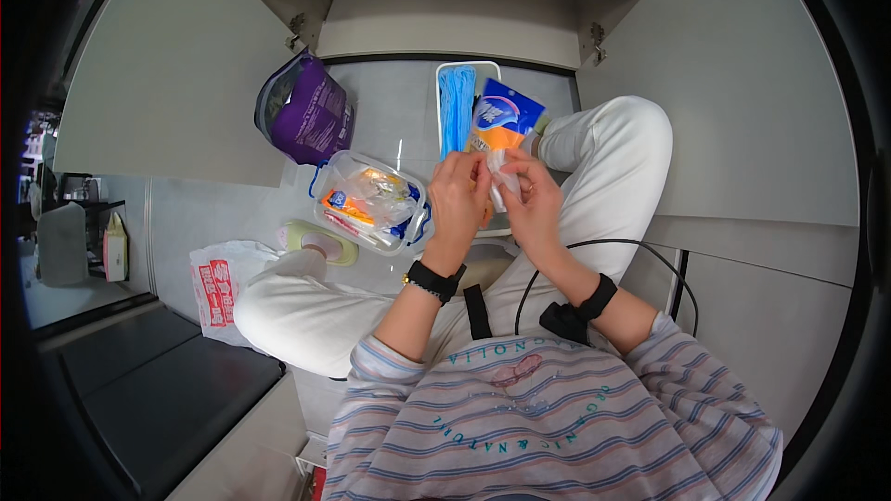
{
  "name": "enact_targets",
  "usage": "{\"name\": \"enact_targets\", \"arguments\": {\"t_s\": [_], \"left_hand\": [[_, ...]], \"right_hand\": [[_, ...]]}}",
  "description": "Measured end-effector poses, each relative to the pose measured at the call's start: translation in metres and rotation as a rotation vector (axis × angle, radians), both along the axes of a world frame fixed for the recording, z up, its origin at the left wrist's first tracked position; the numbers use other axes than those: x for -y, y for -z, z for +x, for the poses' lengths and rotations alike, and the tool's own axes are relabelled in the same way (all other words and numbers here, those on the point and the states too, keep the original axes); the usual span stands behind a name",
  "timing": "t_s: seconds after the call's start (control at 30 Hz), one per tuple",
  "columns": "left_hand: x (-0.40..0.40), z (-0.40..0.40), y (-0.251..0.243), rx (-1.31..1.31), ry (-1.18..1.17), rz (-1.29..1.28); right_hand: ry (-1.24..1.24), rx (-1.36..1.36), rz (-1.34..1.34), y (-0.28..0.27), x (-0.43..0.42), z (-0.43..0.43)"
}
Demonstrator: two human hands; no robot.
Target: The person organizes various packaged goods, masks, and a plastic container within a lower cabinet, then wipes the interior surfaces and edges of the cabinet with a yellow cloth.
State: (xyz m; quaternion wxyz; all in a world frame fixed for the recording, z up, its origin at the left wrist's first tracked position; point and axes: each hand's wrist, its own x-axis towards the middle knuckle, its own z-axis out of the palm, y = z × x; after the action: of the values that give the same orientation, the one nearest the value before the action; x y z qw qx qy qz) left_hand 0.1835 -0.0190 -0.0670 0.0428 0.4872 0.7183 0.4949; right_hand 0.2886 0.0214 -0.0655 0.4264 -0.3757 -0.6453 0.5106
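Both of my hands are at the lower end of a blue and orange plastic packet (502,115), just over a white tray (497,68) on the floor. My left hand (459,196) pinches the lower left edge of the packet. With thumb and fingers, my right hand (532,196) grips its clear, crumpled lower part. Folded light blue items (456,108) lie in the left half of the tray; my hands and the packet hide much of the rest. Left of my hands stands a clear plastic container (341,165) with blue clips, holding plastic bags and orange packets (348,207).
A purple pouch (313,115) stands on the floor by the left cabinet door (174,76). The right door (738,97) stands open too. A white plastic bag (221,292) lies beside my left knee. A black cable (661,255) loops near my right arm.
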Motion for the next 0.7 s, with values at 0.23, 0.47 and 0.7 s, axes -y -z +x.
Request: {"name": "enact_targets", "arguments": {"t_s": [0.23, 0.47, 0.7], "left_hand": [[0.0, 0.006, -0.005, -0.015, 0.033, 0.1], [0.002, -0.005, -0.007, -0.03, -0.059, 0.072], [0.004, 0.009, -0.013, -0.051, 0.095, 0.1]], "right_hand": [[0.076, 0.117, -0.053, -0.006, -0.02, -0.003], [0.014, -0.048, -0.522, -0.03, -0.015, 0.007], [-0.096, 0.096, -0.393, -0.009, -0.022, 0.001]]}}
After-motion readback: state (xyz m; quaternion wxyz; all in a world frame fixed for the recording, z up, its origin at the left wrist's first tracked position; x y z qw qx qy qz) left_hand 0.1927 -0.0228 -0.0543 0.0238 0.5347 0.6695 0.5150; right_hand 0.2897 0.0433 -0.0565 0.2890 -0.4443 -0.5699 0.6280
